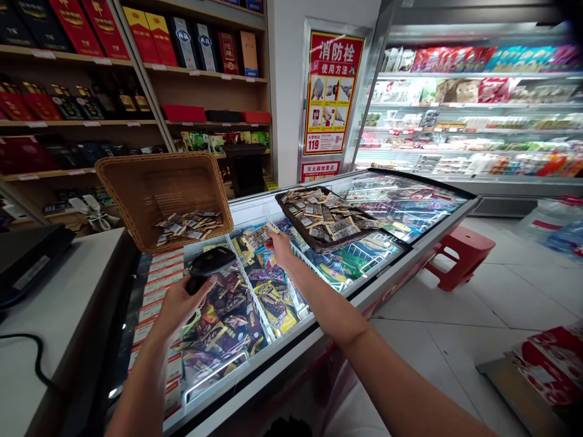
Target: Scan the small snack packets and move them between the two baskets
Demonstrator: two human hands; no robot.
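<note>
My left hand (187,301) is wrapped round the handle of a black barcode scanner (212,260) above the chest freezer. In my right hand (279,246) I pinch a small flat packet (256,237) with a printed label, a short way in front of the scanner. To the left stands a tan wicker basket (159,171), tilted toward me, with several similar packets (191,226) at its bottom. Right of my right hand, a dark woven tray (314,244) lies on the freezer's glass, heaped with more such packets (325,209).
Under the glass, the freezer (382,285) holds wrapped ice creams (276,303) in white wire baskets. A counter (86,273) with a black device (31,258) borders the left. On the floor at right are a red stool (460,255) and a red-and-white package (553,364). Shelves line the back.
</note>
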